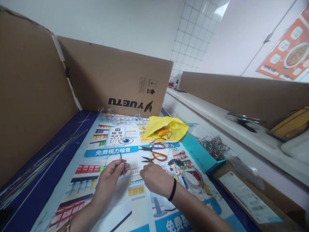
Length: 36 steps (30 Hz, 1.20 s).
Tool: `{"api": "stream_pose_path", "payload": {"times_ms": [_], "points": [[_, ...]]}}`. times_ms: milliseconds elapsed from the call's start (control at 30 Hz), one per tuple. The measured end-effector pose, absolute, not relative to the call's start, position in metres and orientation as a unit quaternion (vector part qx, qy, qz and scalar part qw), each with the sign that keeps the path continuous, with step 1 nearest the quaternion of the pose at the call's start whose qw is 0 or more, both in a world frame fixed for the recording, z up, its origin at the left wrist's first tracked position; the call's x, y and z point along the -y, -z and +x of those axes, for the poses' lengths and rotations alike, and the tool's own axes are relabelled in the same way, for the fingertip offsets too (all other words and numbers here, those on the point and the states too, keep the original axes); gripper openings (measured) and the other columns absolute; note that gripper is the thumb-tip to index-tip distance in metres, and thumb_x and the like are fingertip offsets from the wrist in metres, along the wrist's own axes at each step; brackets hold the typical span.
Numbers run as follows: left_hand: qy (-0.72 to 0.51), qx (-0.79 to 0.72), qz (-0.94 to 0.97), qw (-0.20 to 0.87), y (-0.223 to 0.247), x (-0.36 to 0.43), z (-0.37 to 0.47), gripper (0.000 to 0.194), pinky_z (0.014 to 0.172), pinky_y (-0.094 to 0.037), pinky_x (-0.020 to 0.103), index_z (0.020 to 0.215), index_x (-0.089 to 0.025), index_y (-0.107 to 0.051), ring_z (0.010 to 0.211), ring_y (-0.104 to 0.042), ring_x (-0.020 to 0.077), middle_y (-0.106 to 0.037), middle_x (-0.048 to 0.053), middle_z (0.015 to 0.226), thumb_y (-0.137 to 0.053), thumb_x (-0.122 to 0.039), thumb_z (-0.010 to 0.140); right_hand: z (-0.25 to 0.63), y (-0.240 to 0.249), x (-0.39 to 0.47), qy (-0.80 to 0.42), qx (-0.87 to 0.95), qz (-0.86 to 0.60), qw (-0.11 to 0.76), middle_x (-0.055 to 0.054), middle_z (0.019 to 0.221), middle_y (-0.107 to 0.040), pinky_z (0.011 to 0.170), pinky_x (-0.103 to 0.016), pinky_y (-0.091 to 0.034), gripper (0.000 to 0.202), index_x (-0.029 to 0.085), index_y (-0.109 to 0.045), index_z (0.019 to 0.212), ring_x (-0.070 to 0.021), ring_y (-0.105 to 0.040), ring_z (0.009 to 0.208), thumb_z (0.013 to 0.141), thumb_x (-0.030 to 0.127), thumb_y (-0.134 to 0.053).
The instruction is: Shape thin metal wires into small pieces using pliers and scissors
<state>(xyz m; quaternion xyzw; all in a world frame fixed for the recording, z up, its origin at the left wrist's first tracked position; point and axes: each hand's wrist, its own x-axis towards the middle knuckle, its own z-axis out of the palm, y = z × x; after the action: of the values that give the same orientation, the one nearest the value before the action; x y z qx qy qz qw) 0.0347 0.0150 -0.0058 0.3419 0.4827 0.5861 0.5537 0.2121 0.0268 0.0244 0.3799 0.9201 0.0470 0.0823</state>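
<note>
Over the poster (113, 199), left hand (109, 180) pinches a thin dark pin (122, 163); right hand's (154, 178) grip unclear.

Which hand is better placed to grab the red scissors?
Right hand, probably: it lies just below the red scissors with nothing visibly held, while the left hand pinches a thin pin.

Bright, even indoor light, soft shadows, mild glare on the poster (113, 193), wide-angle bending and blur at edges
</note>
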Motion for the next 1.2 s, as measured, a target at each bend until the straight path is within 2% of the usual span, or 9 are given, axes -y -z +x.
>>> {"api": "stream_pose_path", "payload": {"times_ms": [300,433,500,600,667,733,900,1000,1200], "points": [[-0.559,-0.494,0.366,0.556,0.012,-0.017,0.034,0.031,0.075,-0.048,0.028,0.088,-0.015,-0.063,0.075,-0.064,0.0171,-0.069,0.005,0.08,-0.069,-0.036,0.066,0.215,-0.025,-0.026,-0.028,-0.913,0.392,0.108,-0.01,0.076,-0.065,0.056,-0.028,-0.042,0.016,0.014,-0.06,0.078,-0.0215,-0.061,0.069,0.073,0.008,-0.046],[-0.544,-0.488,0.375,0.57,0.01,-0.016,0.035,0.027,0.072,-0.047,0.027,0.084,-0.016,-0.065,0.069,-0.062,0.016,-0.068,0.003,0.074,-0.069,-0.036,0.065,0.218,-0.028,-0.031,-0.001,-0.911,0.402,0.09,-0.01,0.077,-0.066,0.061,-0.027,-0.041,0.017,0.014,-0.062,0.075,-0.0193,-0.061,0.072,0.076,0.01,-0.046],[-0.532,-0.483,0.395,0.572,0.008,-0.015,0.036,0.024,0.067,-0.046,0.026,0.082,-0.016,-0.065,0.063,-0.059,0.0143,-0.066,0.001,0.067,-0.067,-0.035,0.067,0.217,-0.031,-0.035,0.037,-0.907,0.419,0.028,-0.008,0.076,-0.066,0.065,-0.025,-0.041,0.019,0.015,-0.063,0.073,-0.0167,-0.06,0.073,0.08,0.015,-0.045],[-0.501,-0.466,0.456,0.569,0.006,-0.012,0.038,0.016,0.059,-0.041,0.023,0.073,-0.016,-0.065,0.055,-0.054,0.0122,-0.061,0.0,0.056,-0.061,-0.032,0.073,0.209,-0.03,-0.039,0.161,-0.871,0.438,-0.152,-0.003,0.076,-0.064,0.066,-0.021,-0.04,0.019,0.017,-0.063,0.076,-0.0123,-0.057,0.073,0.084,0.023,-0.046],[-0.47,-0.451,0.491,0.579,0.006,-0.009,0.04,0.016,0.057,-0.039,0.023,0.069,-0.017,-0.064,0.053,-0.052,0.0117,-0.059,0.0,0.053,-0.058,-0.03,0.076,0.202,-0.024,-0.039,0.262,-0.818,0.438,-0.264,0.0,0.073,-0.062,0.062,-0.019,-0.039,0.015,0.018,-0.062,0.078,-0.0102,-0.055,0.069,0.082,0.028,-0.051],[-0.445,-0.442,0.5,0.597,0.007,-0.008,0.043,0.015,0.056,-0.037,0.024,0.067,-0.016,-0.063,0.052,-0.051,0.0115,-0.059,0.0,0.052,-0.057,-0.028,0.076,0.197,-0.016,-0.038,0.335,-0.76,0.445,-0.335,0.002,0.069,-0.059,0.058,-0.019,-0.039,0.014,0.018,-0.06,0.075,-0.0092,-0.053,0.063,0.078,0.03,-0.056],[-0.443,-0.433,0.468,0.63,0.011,-0.006,0.046,0.016,0.053,-0.036,0.024,0.067,-0.015,-0.058,0.047,-0.049,0.0104,-0.057,0.0,0.051,-0.057,-0.029,0.076,0.191,0.001,-0.036,0.414,-0.674,0.467,-0.396,0.003,0.061,-0.055,0.053,-0.019,-0.038,0.015,0.017,-0.056,0.066,-0.0089,-0.048,0.057,0.073,0.029,-0.059],[-0.462,-0.43,0.439,0.639,0.012,-0.004,0.048,0.017,0.05,-0.035,0.023,0.071,-0.016,-0.056,0.045,-0.048,0.0093,-0.056,-0.001,0.054,-0.056,-0.031,0.078,0.19,0.003,-0.036,0.45,-0.638,0.473,-0.409,0.003,0.059,-0.055,0.052,-0.019,-0.038,0.018,0.016,-0.056,0.064,-0.009,-0.048,0.056,0.072,0.031,-0.06],[-0.492,-0.452,0.403,0.625,0.013,-0.001,0.051,0.016,0.043,-0.026,0.019,0.072,-0.017,-0.051,0.044,-0.037,0.0063,-0.047,-0.005,0.052,-0.052,-0.03,0.081,0.187,0.005,-0.037,0.512,-0.598,0.454,-0.416,0.003,0.056,-0.055,0.052,-0.02,-0.039,0.016,0.015,-0.062,0.066,-0.009,-0.049,0.054,0.071,0.03,-0.062]]}}
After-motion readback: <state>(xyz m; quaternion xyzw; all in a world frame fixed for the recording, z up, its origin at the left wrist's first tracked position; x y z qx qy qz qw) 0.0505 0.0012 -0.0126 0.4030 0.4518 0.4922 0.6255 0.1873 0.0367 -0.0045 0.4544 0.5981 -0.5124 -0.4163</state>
